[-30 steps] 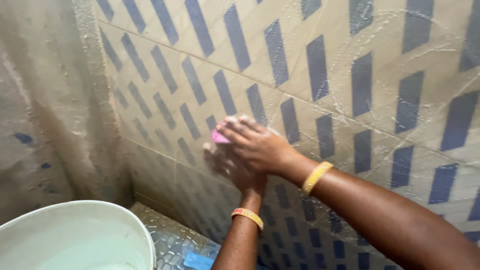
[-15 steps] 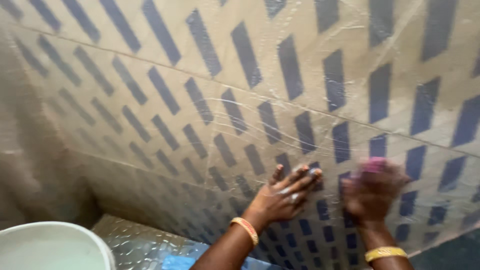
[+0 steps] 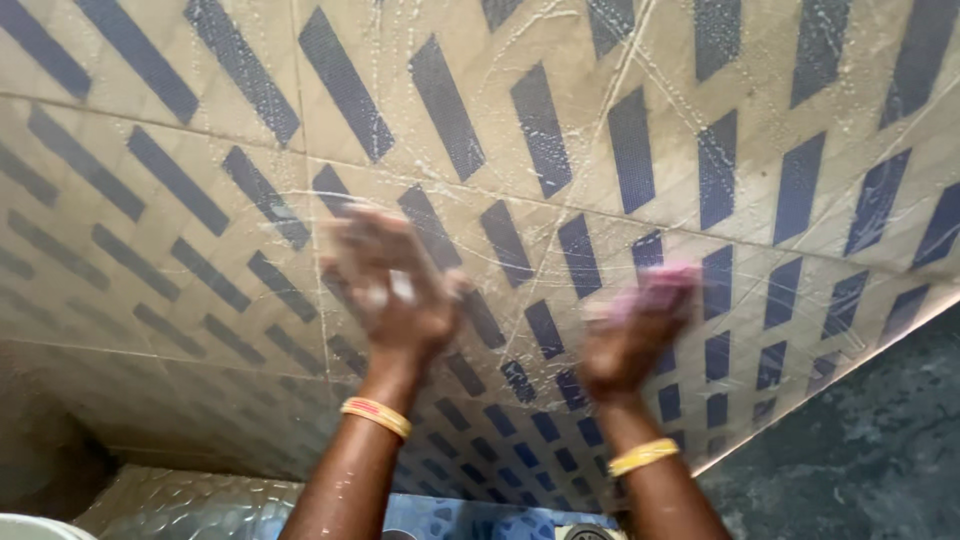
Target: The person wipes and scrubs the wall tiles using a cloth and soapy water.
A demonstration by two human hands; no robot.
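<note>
While both arms reach up from the near edge of the view, the right hand [image 3: 630, 335] presses a pink scrubbing pad [image 3: 655, 288] against the tiled wall [image 3: 160, 90]. The pad sits at the far end of that hand, under its fingertips, and shows as a pink smear above the knuckles; motion blur hides its exact shape. The fingers are curled over it, holding it to the tile.

To the left, apart from the right hand, the left hand [image 3: 395, 285] lies open with fingers spread, palm toward the wall, and has hold of nothing. It is blurred too, so whether it fully touches the tile I cannot tell.

Each wrist wears a bangle: an orange and gold one [image 3: 376, 416] on the left, a yellow one [image 3: 642, 457] on the right.

Beige tile with slanted dark blue bars carries thin soapy streaks and droplets. A dark grey surface [image 3: 860, 440] fills the near right corner. At the near left corner a sliver of a white bucket rim [image 3: 35, 527] shows above the patterned floor [image 3: 190, 505].
</note>
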